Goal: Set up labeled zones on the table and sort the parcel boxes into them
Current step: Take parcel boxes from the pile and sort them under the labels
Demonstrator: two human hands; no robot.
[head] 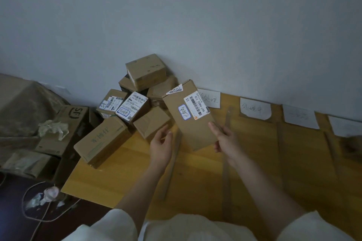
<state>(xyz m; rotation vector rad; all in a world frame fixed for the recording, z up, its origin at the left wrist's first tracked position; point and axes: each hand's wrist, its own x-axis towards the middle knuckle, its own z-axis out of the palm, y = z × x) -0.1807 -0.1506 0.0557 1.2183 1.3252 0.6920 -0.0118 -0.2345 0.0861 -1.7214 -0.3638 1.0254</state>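
Observation:
My right hand grips the near right edge of a flat brown parcel box, lifted and tilted over the wooden table. The box bears a white barcode label and a small handwritten sticker. My left hand hovers open just left of that box, not touching it. A pile of several cardboard parcel boxes leans against the wall at the table's far left. Along the wall lie several handwritten paper zone labels, and thin cardboard strips divide the table into lanes.
Left of the table stand larger cartons, one an SF-printed box with crumpled plastic on it. A cord and plastic scraps lie on the dark floor at lower left. The grey wall bounds the table's far side.

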